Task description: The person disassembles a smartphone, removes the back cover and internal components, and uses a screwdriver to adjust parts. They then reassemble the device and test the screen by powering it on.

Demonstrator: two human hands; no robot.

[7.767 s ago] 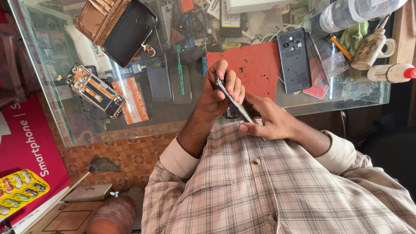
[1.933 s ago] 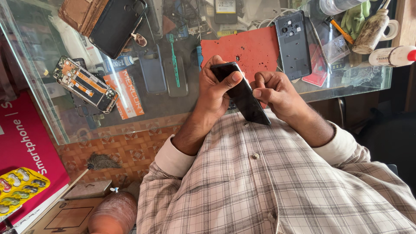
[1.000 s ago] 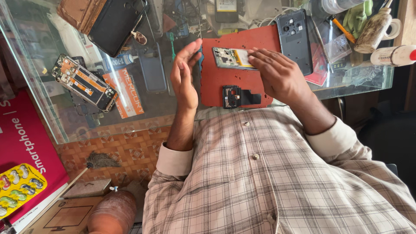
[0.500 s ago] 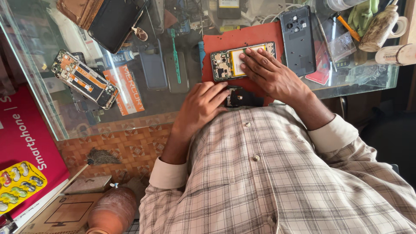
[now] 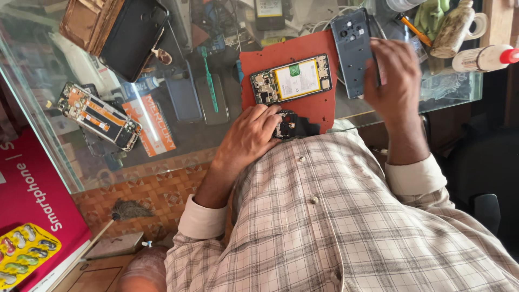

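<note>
Glass counter (image 5: 178, 135), cluttered. On it lay a red mat (image 5: 303, 46), and the work things sat on or beside that.

Opened phone (image 5: 292, 80) lay flat in the middle of the mat with its back off and its battery and boards bare. Probably light but stiff. The exposed parts looked fragile, so hold it by the long outer edges of the frame, not the battery or boards.

Grey-blue back cover (image 5: 351, 51) lay just right of the phone, partly off the mat. A thin shell, likely light, a bit flexible and slippery on glass. Best taken by its side edges.

Right hand (image 5: 397, 75) was blurred and over the cover's right edge. Its fingers (image 5: 378, 54) were loosely extended with nothing held, at most touching the cover.

Left hand (image 5: 251, 138) rested at the mat's near edge, its fingers (image 5: 270, 116) bent down onto a small black part (image 5: 292, 125). Couldn't tell whether they pinched it or only pressed it. The part looked tiny, very light and easy to flick away, so it calls for a fingertip pinch at the rim.

Elsewhere on the counter: another opened phone (image 5: 97, 116) far left, a green brush (image 5: 208, 75) and a white bottle with a red cap (image 5: 484, 58).
</note>
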